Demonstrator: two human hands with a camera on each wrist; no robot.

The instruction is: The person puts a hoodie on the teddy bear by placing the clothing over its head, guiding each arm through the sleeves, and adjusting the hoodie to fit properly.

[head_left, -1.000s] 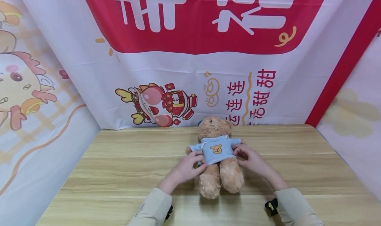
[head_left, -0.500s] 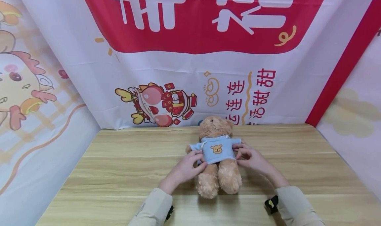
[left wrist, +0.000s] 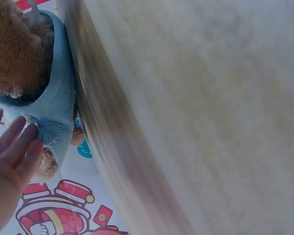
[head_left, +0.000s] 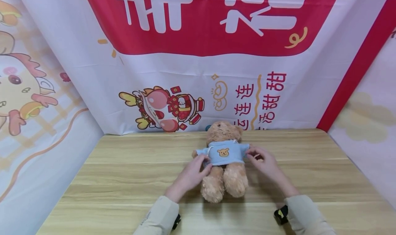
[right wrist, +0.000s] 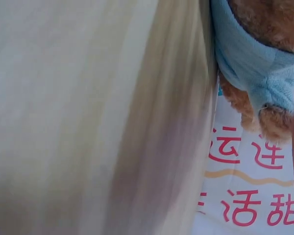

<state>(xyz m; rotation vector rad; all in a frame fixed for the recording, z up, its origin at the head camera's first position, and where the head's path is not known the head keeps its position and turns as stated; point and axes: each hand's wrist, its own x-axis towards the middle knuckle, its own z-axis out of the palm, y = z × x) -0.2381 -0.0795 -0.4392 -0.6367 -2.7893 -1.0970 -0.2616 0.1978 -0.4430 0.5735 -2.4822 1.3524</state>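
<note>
A brown plush teddy bear (head_left: pixel 236 180) lies on its back on the wooden table, head toward the back wall. It wears a light blue shirt (head_left: pixel 230 157) with a small bear-face patch. At the shirt's left side and hem, my left hand (head_left: pixel 191 173) has its thumb and fingers spread apart. The left wrist view shows those fingers (left wrist: pixel 22 149) fairly straight against the blue cloth. On the opposite side my right hand (head_left: pixel 264 162) pinches the sleeve edge with thumb and fingertip. Only a sliver of that hand shows in the right wrist view, beside the bunched sleeve (right wrist: pixel 277 90).
The wood-grain table (head_left: pixel 123 176) stretches out on both sides of the bear. A white and red printed cloth (head_left: pixel 198 66) hangs at the table's back edge, close behind the bear's head. Patterned cloths (head_left: pixel 46 131) stand along the sides.
My right hand has moved up from the shirt's hem to the sleeve, and the hem sits higher. The bear's legs have shifted slightly left and back. My left hand has shifted slightly.
</note>
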